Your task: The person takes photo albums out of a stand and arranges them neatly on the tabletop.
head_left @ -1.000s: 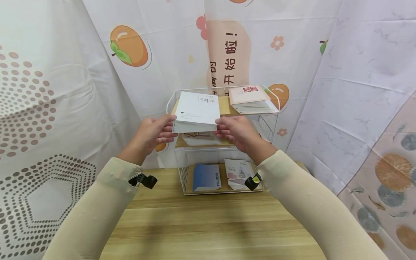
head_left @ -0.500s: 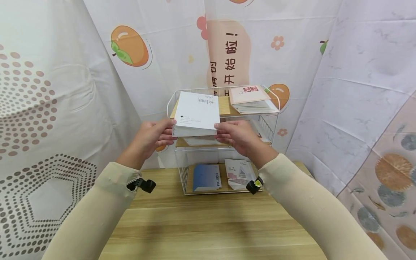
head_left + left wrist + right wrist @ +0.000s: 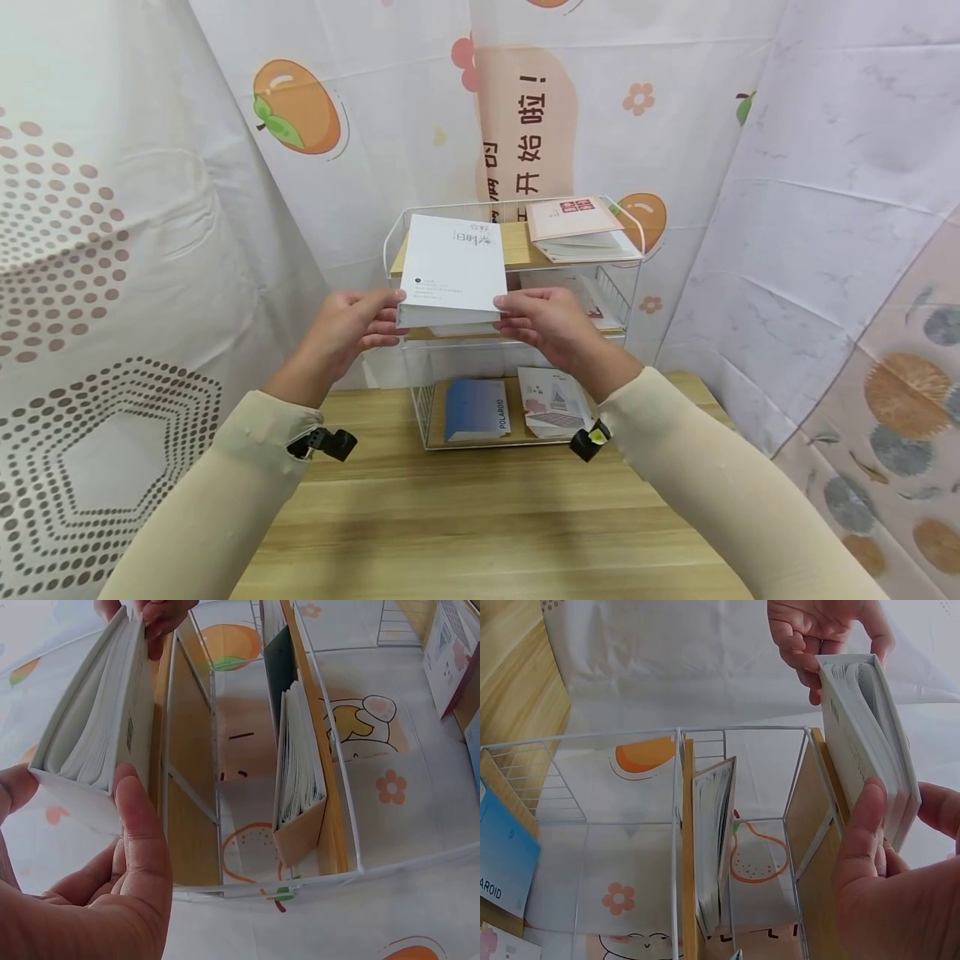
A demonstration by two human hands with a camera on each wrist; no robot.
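Both hands grip a thick white photo album (image 3: pixel 453 258) by its near corners, over the left part of the rack's top shelf (image 3: pixel 516 243). Its near edge sticks out past the shelf front and its cover slopes toward me. My left hand (image 3: pixel 352 329) pinches the left corner, thumb on top and fingers beneath. On the right corner, my right hand (image 3: pixel 551 325) holds it the same way. The left wrist view shows the album (image 3: pixel 86 727) end-on, pages slightly fanned between stiff covers. In the right wrist view the album (image 3: pixel 859 742) lies close along the shelf board (image 3: pixel 830 776).
A pink album (image 3: pixel 573 218) lies at the top shelf's right. The middle tier holds albums (image 3: pixel 300 757) partly hidden by my hands. On the bottom tier are a blue POLAROID album (image 3: pixel 477 408) and a white patterned one (image 3: pixel 553 402). The rack stands on a wooden table (image 3: pixel 480 517).
The white album has come toward me and slightly down, its near edge now further past the shelf front. Both hands have moved with it, keeping their grip.
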